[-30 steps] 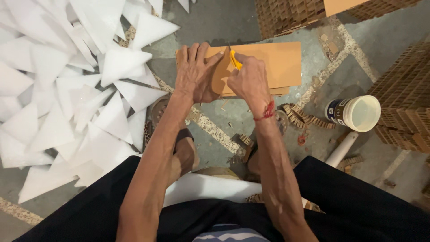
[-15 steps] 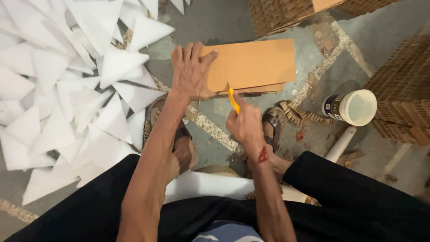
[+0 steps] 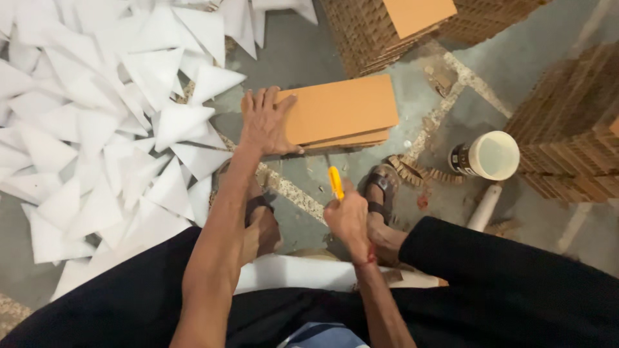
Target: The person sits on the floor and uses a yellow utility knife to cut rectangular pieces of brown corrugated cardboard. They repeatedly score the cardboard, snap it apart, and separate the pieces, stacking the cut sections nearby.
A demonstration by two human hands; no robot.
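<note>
Two hands work apart: the left hand [image 3: 265, 124] lies open, flat on the stack of orange rectangular cardboard sheets [image 3: 342, 111]. The right hand [image 3: 348, 218] is closed around a yellow plastic cutter [image 3: 335, 182]

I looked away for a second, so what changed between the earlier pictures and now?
The right hand, gripping the yellow cutter, drew back off the orange cardboard stack toward the body. The left hand stayed pressed flat on the stack's left end; nothing was let go.

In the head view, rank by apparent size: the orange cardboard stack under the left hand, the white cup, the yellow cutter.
1. Orange cardboard stack
2. White cup
3. Yellow cutter, partly hidden in the right hand, so its full size is unsure.
</note>
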